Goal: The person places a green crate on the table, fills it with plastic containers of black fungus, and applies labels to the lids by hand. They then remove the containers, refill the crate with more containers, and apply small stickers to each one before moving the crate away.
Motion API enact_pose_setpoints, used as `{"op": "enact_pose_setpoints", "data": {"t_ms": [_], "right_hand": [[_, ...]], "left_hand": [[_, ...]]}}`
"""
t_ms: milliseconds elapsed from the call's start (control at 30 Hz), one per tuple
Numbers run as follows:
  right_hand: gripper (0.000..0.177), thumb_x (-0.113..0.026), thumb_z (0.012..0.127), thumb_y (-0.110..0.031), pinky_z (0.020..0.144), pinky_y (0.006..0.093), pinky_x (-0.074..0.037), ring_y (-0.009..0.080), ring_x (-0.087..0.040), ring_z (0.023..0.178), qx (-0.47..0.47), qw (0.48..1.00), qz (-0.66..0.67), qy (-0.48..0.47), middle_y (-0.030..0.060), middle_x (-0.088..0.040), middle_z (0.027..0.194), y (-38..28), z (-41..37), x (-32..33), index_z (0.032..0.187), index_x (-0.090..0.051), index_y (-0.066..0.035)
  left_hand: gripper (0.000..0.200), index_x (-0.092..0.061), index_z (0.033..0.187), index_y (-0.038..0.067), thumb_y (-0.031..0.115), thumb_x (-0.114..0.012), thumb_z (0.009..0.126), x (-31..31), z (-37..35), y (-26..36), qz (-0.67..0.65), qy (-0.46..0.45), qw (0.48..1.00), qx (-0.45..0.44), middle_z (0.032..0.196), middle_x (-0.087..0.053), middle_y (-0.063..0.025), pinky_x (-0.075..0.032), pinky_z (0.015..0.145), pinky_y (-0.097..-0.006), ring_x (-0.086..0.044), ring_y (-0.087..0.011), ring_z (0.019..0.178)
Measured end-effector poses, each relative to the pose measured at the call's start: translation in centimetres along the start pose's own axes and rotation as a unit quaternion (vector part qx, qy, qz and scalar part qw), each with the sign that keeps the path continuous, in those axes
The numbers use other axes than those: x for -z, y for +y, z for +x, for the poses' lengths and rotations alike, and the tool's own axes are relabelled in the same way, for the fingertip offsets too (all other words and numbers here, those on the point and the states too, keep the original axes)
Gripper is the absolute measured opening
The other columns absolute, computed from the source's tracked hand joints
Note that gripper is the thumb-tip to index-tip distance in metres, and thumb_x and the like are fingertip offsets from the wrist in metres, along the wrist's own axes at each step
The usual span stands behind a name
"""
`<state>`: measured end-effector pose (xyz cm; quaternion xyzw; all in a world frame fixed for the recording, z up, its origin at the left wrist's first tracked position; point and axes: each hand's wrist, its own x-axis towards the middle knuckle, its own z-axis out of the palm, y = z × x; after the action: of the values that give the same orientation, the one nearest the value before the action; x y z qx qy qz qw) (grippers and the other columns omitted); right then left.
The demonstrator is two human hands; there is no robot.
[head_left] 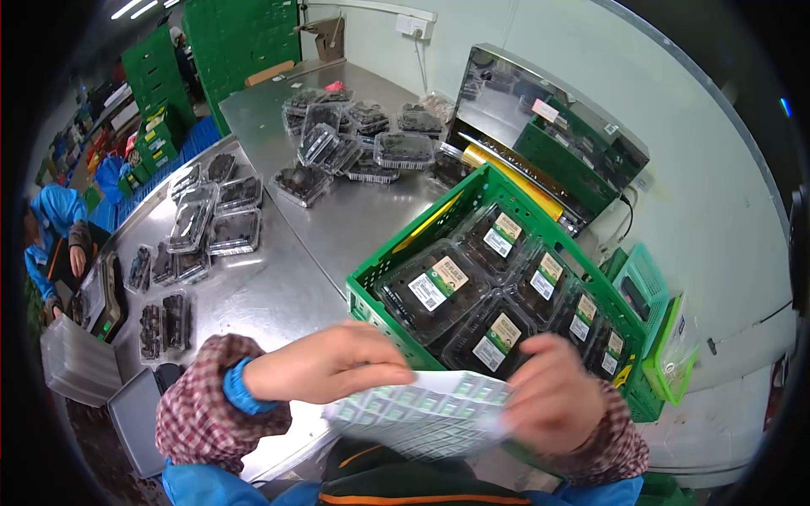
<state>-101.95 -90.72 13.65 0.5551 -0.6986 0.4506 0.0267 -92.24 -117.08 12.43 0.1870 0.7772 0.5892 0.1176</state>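
My left hand (337,367) pinches the upper left edge of a sheet of small green-and-white labels (434,409), which is tilted in front of my body. At the sheet's right end is my right hand (553,401), its fingers curled over the edge and smeared by motion. Just beyond both hands stands a green crate (405,350) of clear lidded boxes. The nearest box (485,337) and a larger box (434,287) beside it hold dark contents and carry white, green and tan labels.
Several clear boxes (405,150) lie piled on the steel table (295,291), with more boxes (194,215) to the left. A machine with a yellow roll (515,181) stands behind the crate. At far left, a co-worker's hand (78,260) is near a scale (101,295) and stacked empty trays (80,358).
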Motion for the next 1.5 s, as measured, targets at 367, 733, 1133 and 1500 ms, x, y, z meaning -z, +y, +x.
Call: {"op": "enact_pose_setpoints", "data": {"t_ms": [367,733,1133,1500], "right_hand": [[0.022,-0.069,0.075,-0.01,0.054,0.022,-0.038,0.0077,-0.05,0.062,-0.226,0.95,-0.106,0.187,0.0003,-0.054,0.072,18.7,1.1,-7.1,0.091,-0.056,-0.002],[0.042,-0.073,0.071,-0.012,0.055,0.0221,-0.04,0.0075,-0.05,0.063,-0.419,0.897,-0.111,0.084,0.0008,-0.053,0.073,10.2,-5.0,-0.2,0.1,-0.044,-0.002],[0.024,-0.065,0.081,-0.023,0.048,0.0336,-0.041,0.031,-0.053,0.053,-0.247,0.966,-0.048,-0.064,0.0152,-0.053,0.061,-5.2,-0.2,5.1,0.077,-0.059,-0.001],[0.02,-0.063,0.083,-0.021,0.047,0.029,-0.04,0.0197,-0.053,0.049,-0.291,0.956,-0.02,-0.041,0.0137,-0.055,0.06,-6.9,-1.6,5.5,0.081,-0.063,-0.001]], "left_hand": [[0.015,-0.068,0.095,0.007,0.01,-0.066,0.081,1.8,-7.7,5.1,0.16,0.009,0.986,-0.038,0.086,-0.063,-0.0039,-0.04,0.084,-0.0374,-0.058,-0.0172,0.083],[0.013,-0.065,0.096,0.001,0.005,-0.062,0.084,2.3,-1.8,6.6,0.089,-0.119,0.971,-0.188,0.09,-0.064,-0.0064,-0.045,0.081,-0.0351,-0.06,-0.0187,0.08],[0.021,-0.059,0.098,0.003,0.016,-0.064,0.083,0.7,7.0,8.7,0.361,0.052,0.899,-0.241,0.092,-0.06,-0.0077,-0.039,0.084,-0.0362,-0.057,-0.0223,0.088],[0.019,-0.061,0.1,0.011,0.022,-0.062,0.084,-1.8,7.7,7.6,0.35,-0.032,0.903,-0.247,0.089,-0.059,0.0004,-0.028,0.096,-0.0418,-0.055,-0.0167,0.089]]}}
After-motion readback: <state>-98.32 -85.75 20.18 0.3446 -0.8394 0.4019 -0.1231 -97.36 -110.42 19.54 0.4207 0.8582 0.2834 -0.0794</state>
